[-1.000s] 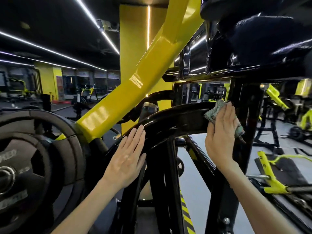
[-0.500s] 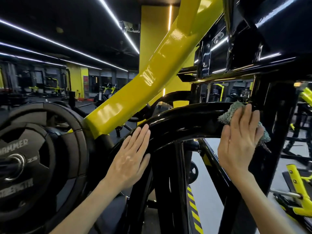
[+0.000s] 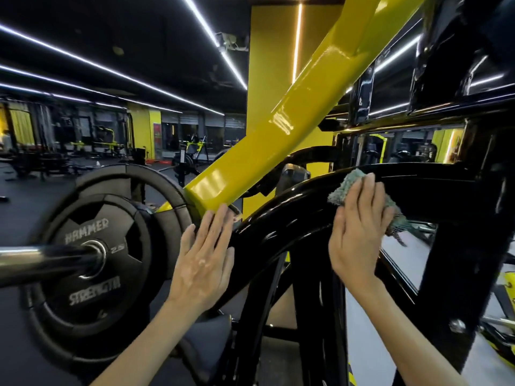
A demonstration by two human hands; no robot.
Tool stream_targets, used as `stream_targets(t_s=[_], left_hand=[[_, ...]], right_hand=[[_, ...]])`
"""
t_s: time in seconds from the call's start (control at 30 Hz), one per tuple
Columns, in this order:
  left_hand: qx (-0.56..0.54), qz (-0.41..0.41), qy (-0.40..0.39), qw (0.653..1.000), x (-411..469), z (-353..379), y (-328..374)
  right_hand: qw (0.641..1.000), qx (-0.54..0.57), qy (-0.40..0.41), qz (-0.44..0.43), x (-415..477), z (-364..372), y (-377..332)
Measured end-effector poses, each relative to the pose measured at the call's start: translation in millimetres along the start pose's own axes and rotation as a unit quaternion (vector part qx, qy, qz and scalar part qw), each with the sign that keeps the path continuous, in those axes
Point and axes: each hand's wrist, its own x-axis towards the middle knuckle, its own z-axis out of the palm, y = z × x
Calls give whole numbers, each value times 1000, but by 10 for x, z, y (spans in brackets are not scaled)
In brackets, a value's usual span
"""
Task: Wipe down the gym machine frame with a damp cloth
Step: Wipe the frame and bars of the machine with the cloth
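One crumpled teal-grey terry cloth (image 3: 345,188) is pressed against the top of the arch of the one glossy black curved steel frame tube (image 3: 278,218) by the right hand (image 3: 356,232), its fingers laid straight and flat over it. The tube's long axis rises from lower left and levels off toward the right. The left hand (image 3: 203,263) is laid flat lower on the same tube, fingers straight, nothing held. One slanted yellow painted beam (image 3: 264,143) stands behind; two black rubber weight plates (image 3: 92,227) are stacked on one chrome bar (image 3: 41,260) at left.
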Motion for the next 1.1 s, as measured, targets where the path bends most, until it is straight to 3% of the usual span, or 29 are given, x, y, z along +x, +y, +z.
stream_targets(t_s=[0.17, 0.33, 0.5, 0.63, 0.7, 0.8, 0.93, 1.0, 1.1], left_hand=[[-68, -63, -23, 995, -131, 49, -264], [-136, -63, -15, 989, -136, 105, -286], [-150, -94, -16, 984, -174, 127, -271], [-159, -93, -14, 983, -146, 132, -260], [-161, -95, -12, 982, -147, 138, -264], [-163, -87, -12, 983, -151, 134, -284], [-161, -80, -9, 984, -155, 141, -305], [-169, -79, -10, 982, -159, 140, -310], [-170, -70, -16, 983, -177, 126, -330]], right_hand=[[992, -40, -91, -74, -330, 214, -469], [969, -101, -142, -173, -291, 122, -314], [989, -94, -113, 12, -33, -60, -76], [994, -44, -56, 83, -66, 80, -335], [996, -31, -61, 49, -269, 215, -586], [987, -51, -127, -81, -660, 354, -786], [961, -82, -168, -203, -561, 240, -592], [968, -81, -157, -180, -334, 123, -479], [992, -62, -102, -40, 12, -24, -338]])
